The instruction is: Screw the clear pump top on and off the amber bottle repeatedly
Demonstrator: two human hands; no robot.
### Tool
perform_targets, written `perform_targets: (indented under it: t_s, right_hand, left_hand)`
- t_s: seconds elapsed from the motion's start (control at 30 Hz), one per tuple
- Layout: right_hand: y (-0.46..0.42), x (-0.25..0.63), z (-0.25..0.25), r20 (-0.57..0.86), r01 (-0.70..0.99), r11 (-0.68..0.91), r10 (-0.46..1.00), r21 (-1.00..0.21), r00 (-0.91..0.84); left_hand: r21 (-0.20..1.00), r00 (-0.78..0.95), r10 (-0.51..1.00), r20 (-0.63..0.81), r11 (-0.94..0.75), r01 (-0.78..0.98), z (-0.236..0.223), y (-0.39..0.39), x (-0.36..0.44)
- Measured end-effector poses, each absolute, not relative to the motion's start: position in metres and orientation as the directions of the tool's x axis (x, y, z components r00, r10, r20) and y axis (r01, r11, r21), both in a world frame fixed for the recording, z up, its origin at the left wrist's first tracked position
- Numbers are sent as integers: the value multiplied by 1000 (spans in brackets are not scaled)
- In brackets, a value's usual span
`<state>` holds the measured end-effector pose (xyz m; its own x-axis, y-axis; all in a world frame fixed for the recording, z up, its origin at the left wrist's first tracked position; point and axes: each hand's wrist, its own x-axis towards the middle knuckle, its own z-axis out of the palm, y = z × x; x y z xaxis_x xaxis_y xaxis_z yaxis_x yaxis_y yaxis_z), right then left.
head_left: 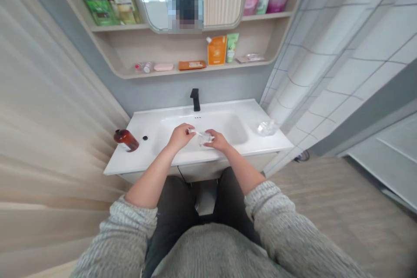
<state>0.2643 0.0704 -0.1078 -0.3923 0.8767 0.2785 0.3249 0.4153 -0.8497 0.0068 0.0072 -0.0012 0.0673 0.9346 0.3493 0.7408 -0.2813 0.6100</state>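
Here we go, over the sink [208, 110]: left hand [180, 136] pinching a white strip [193, 131], right hand [219, 140] gripping a clear plastic piece [204, 139], the hands just apart!

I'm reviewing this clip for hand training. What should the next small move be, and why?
Probably steady the small clear item with the right hand while the left hand eases the small white piece toward it: both hands meet there, over the white basin.
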Motion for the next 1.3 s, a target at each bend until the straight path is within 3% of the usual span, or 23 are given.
perform_targets:
  t_s: [0.27, 0.4, 0.7, 0.9, 1.03, 1.13, 1.2, 1.3]
  right_hand:
    - [70, 263, -106, 307, 286, 457, 843, -842, -443]
    - [68, 263, -104, 321, 282, 484, 822, -828, -471]
    - [72, 261, -107, 338, 262, 473, 838, -841, -428]
    - [72, 261, -106, 327, 247, 445, 855, -861, -403]
    - [72, 261, -106, 333, 239, 446, 856, -862, -395]
    - [71, 261, -107, 339, 236, 456, 848, -858, -407]
    - [71, 261, -108, 342, 235, 458, 848, -858, -406]
    - [72, 261, -109, 337, 232, 448, 855, -863, -394]
  left_hand:
    - [363, 330, 931, 158, -365, 857, 19, 35, 42]
    - [296, 320, 947, 17, -311, 903, 23, 42, 54]
    - [46, 262, 962, -78, -259, 965, 38, 46, 67]
    - [71, 485, 866, -118, -480, 874, 53, 44, 78]
    - [9, 399, 915, -54, -399, 917, 61, 43, 83]
    - [-70, 280, 949, -148, -292, 954, 62, 42, 84]
    - [-81, 317, 924, -215, -340, 937, 60, 42, 82]
    - [-5, 435, 880, -189, -444, 896, 57, 42, 76]
